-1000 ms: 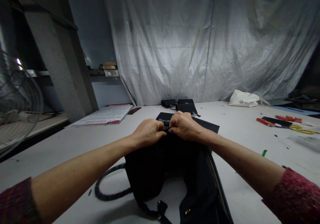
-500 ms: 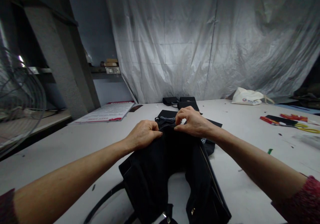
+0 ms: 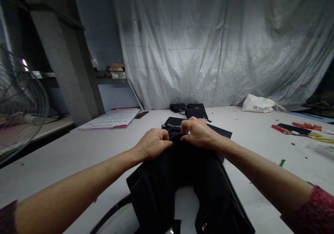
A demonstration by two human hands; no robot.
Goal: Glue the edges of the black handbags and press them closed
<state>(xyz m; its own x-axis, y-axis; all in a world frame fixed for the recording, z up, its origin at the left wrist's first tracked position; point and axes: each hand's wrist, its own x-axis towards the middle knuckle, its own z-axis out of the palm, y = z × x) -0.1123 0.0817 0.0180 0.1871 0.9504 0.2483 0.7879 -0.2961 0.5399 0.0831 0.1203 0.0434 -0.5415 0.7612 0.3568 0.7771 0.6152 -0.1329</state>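
A black bag (image 3: 156,188) with gold-coloured metal fittings stands spread on the white table in front of me, a strap curving off its left side. My left hand (image 3: 154,143) pinches the bag's far upper edge between thumb and fingers. Just to the right, my right hand (image 3: 197,132) grips the same edge in a pinch, a short gap from the left. Dark cloth sags between and below both hands. Behind them lie flat black pieces (image 3: 220,130), partly covered by my right hand and the bag.
Black folded pieces (image 3: 197,112) lie at the table's back. On the right are yellow-handled scissors (image 3: 317,136), a red-and-black item (image 3: 281,129), a green scrap (image 3: 282,162) and a white cloth bag (image 3: 257,103). A printed board (image 3: 109,118) lies back left, near a wire-caged fan (image 3: 28,98).
Both hands have shifted slightly, the left a little to the right, still pinching the edge. The bag's lower right side has swung outward and nearer to me.
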